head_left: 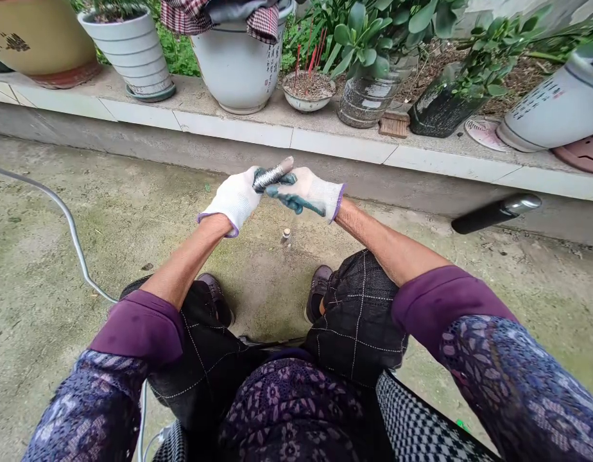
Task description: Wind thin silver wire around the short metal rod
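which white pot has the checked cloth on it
The large white pot in the middle, under the checked cloth; the ribbed white pot to its left and the white pot at far right have none.

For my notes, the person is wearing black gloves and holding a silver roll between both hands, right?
No, the head view shows white gloves, not black. The left hand and right hand are holding the silver roll between them.

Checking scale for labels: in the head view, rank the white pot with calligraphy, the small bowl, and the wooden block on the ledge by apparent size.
Largest to smallest: white pot, small bowl, wooden block.
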The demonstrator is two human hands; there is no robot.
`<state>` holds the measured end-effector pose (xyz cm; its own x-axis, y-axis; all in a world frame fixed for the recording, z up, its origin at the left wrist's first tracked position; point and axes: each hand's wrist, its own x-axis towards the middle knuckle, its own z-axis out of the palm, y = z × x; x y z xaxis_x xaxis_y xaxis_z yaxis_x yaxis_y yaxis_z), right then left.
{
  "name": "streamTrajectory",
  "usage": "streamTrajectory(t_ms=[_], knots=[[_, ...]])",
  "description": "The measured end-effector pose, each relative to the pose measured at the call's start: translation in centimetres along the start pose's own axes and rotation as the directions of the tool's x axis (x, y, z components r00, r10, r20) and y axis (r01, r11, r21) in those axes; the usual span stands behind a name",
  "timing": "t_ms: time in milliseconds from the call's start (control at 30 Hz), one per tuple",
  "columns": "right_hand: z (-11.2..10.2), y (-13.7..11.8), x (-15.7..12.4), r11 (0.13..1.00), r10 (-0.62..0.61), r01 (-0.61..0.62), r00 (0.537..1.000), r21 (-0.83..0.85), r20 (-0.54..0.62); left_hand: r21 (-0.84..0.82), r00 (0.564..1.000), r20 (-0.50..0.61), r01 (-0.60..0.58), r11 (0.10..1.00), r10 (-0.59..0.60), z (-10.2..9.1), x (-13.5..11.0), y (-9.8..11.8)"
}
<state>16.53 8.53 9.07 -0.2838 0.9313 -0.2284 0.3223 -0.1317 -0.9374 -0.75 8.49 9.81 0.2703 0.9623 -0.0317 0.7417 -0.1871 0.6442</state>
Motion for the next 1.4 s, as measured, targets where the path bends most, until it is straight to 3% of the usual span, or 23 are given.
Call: streamTrajectory(t_ms=[100,200,267,367,467,567,633,700,800,900,1000,1133,1267,1400], knots=[[-0.3,0.5,0.3,0.998,0.013,-0.012,1.0,0.067,-0.026,-0.132,0.996,0.062,-0.054,0.99,0.062,-0.1,-0.7,0.4],[-0.9,0.6,-0.1,0.994,-0.054,0.051,0.998,0.093,0.025,-0.414,0.964,0.251,0.026,0.91,0.087,-1.0,-1.6,1.1],[-1.2,0.3,-0.6,0.992,-0.095,0.09,0.994,0.093,0.051,-0.554,0.944,0.313,0.092,0.828,0.104,-1.7,-1.9,1.4],[-1.3,-0.2,-1.1,0.991,-0.116,0.112,0.992,0.076,0.049,-0.686,0.957,0.274,0.122,0.717,0.098,-2.0,-1.7,1.1],[-1.1,-0.3,-1.2,0.995,-0.096,0.096,0.995,-0.004,-0.041,-0.729,0.99,0.142,0.091,0.678,0.019,-1.4,-0.7,-0.1],[-0.8,-0.3,-1.5,0.965,-0.124,0.1,0.988,-0.244,-0.088,-0.578,0.999,0.037,0.052,0.815,-0.038,-0.7,0.4,-1.5],[-0.7,-0.5,-2.0,0.903,-0.178,0.152,0.984,-0.401,-0.028,-0.324,0.999,0.025,0.048,0.945,-0.042,-0.4,0.9,-2.2],[-0.9,-0.7,-2.4,0.861,-0.203,0.203,0.978,-0.467,0.051,0.015,0.997,0.069,0.025,1.0,-0.026,-0.2,1.1,-2.5],[-1.6,-0.8,-2.3,0.845,-0.213,0.216,0.975,-0.49,0.063,0.41,0.975,0.223,-0.107,0.906,0.015,0.3,0.7,-2.3],[-2.6,-0.1,-1.6,0.829,-0.217,0.184,0.976,-0.529,-0.001,0.473,0.929,0.366,-0.239,0.848,0.058,0.7,-0.5,-1.6],[-3.3,0.7,-0.8,0.893,-0.146,0.12,0.989,-0.434,-0.026,0.296,0.916,0.377,-0.257,0.92,0.134,0.2,-1.7,-0.7],[-3.0,0.9,-0.4,0.99,-0.052,0.051,0.999,-0.13,-0.005,-0.095,0.963,0.248,-0.081,0.992,0.102,-1.0,-2.5,-0.1],[-1.8,0.6,-0.2,0.997,-0.081,0.081,0.994,0.004,0.068,-0.433,0.996,0.088,0.031,0.901,0.008,-2.1,-2.1,0.1],[-1.1,0.7,0.2,0.991,-0.129,0.131,0.985,-0.009,0.115,-0.656,0.994,0.101,0.09,0.75,-0.031,-2.9,-2.0,0.6]])
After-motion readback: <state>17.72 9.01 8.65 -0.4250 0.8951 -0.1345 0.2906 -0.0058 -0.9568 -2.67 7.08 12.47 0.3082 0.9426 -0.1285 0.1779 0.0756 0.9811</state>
